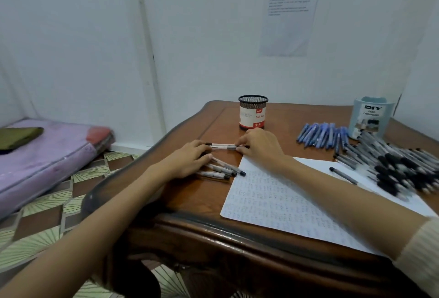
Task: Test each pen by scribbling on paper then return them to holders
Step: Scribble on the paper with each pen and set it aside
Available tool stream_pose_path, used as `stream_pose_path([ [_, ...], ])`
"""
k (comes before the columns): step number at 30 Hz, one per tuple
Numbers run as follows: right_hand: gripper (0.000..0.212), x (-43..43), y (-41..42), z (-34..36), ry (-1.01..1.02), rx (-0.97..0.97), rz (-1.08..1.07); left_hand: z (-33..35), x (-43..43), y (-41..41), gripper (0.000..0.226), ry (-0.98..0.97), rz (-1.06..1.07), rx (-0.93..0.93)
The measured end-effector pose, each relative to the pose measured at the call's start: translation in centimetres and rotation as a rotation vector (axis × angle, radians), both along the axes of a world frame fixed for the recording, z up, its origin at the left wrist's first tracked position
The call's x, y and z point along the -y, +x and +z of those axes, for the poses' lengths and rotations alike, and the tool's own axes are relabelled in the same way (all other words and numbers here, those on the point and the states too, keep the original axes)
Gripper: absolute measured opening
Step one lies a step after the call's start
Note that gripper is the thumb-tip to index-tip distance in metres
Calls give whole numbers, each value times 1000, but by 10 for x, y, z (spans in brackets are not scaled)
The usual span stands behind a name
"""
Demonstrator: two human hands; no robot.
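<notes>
- The black pen pile [392, 167], well right of your grip, may roll if your forearm sweeps it.
- Your left hand [190, 158] and right hand [260, 146] pinch two clear pens [221, 146] by the ends; an uneven pull may drop them.
- The blue organiser [370, 117], far right, and the mesh holder [253, 112], just behind the grip: no pens show above either rim.

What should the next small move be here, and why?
Probably lift the held pens into the mesh holder: the left hand and right hand pinch them together right in front of it, and the paper is already full of scribbles.
</notes>
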State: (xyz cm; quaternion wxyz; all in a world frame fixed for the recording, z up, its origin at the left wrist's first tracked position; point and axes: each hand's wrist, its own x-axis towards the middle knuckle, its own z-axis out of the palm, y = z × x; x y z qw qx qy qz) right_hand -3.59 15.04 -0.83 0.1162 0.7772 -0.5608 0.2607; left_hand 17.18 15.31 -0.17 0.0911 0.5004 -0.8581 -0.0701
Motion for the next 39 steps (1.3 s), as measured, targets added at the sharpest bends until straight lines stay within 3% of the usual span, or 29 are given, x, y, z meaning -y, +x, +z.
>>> stream_pose_path([
  [3,19,1,-1,3,22,12,-9,0,1,0,45,-16,-12,-1],
  [7,16,-11,-14,24,86,257,-10,1,-1,-6,42,-71,-47,-75],
  [11,18,-39,-46,42,216,936,76,2,-6,-26,39,-125,-136,-179],
  [13,16,-53,-65,44,217,1114,67,2,-6,-41,36,-139,-175,-219],
  [17,18,-71,-97,42,162,1205,54,4,-4,-75,35,-94,-243,-199],
  [21,27,-75,-118,30,251,1217,-121,7,1,-106,39,-72,-298,-90],
  [24,39,-78,-122,26,465,1308,-40,7,6,-127,38,-58,-328,-21],
  [26,43,-82,-121,27,558,1257,30,8,11,-138,38,-45,-377,36],
  [30,33,-81,-123,29,535,1318,99,4,20,-148,40,-45,-463,118],
  [36,30,-75,-129,26,607,1346,64,-10,26,-145,44,-19,-472,26],
  [39,49,-77,-131,26,711,1293,87,-11,28,-146,45,-28,-475,26],
])
